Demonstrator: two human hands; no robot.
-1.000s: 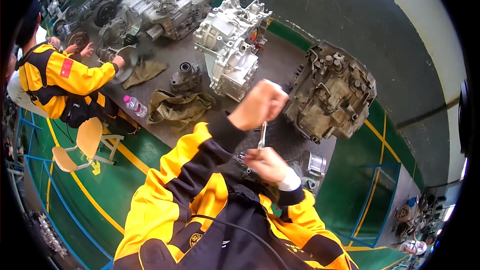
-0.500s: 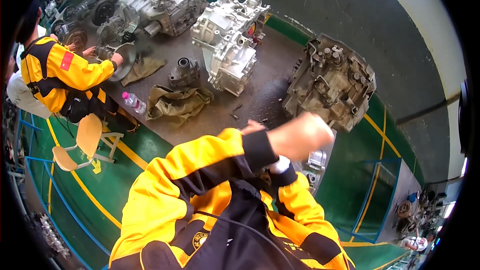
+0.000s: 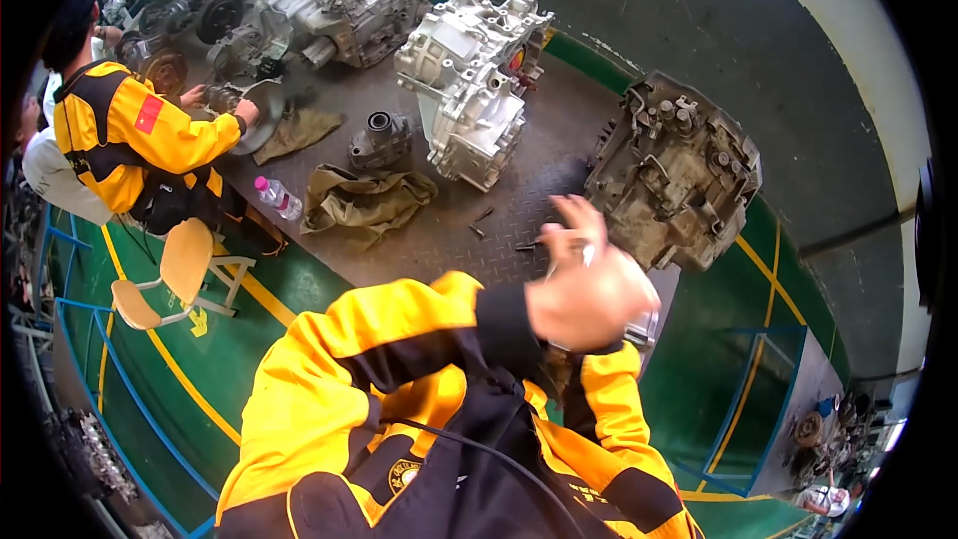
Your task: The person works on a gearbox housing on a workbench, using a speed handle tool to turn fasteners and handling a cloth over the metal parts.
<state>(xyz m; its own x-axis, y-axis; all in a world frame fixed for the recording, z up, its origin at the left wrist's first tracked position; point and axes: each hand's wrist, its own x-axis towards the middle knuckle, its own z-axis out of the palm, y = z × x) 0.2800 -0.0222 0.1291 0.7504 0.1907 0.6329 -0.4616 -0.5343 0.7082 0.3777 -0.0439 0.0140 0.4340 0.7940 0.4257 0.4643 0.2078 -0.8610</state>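
Note:
My left hand (image 3: 597, 301) reaches across my front from the left, over the near right edge of the metal table. Its fingers look curled closed, blurred by motion; what they hold, if anything, is hidden. Just beyond it rise the outstretched fingers of my right hand (image 3: 577, 224), whose palm and wrist are mostly covered by the left. A small shiny silvery spot shows between the hands, too smeared to name. Closest to the hands is a dirty open gearbox housing (image 3: 674, 175). Below them part of a pale metal casting (image 3: 644, 327) peeks out.
A clean silver gearbox case (image 3: 471, 80) stands mid-table, with a larger transmission (image 3: 339, 10) behind left. Nearer lie a crumpled olive cloth (image 3: 364, 202), bolts (image 3: 479, 230), a small housing (image 3: 379, 140) and a bottle (image 3: 277, 197). A co-worker (image 3: 150, 135) handles parts beside a chair (image 3: 185, 265).
The right hand's fingers have come up and rightward from behind my left cuff. My left hand has dropped slightly nearer to me. The view has shifted a little.

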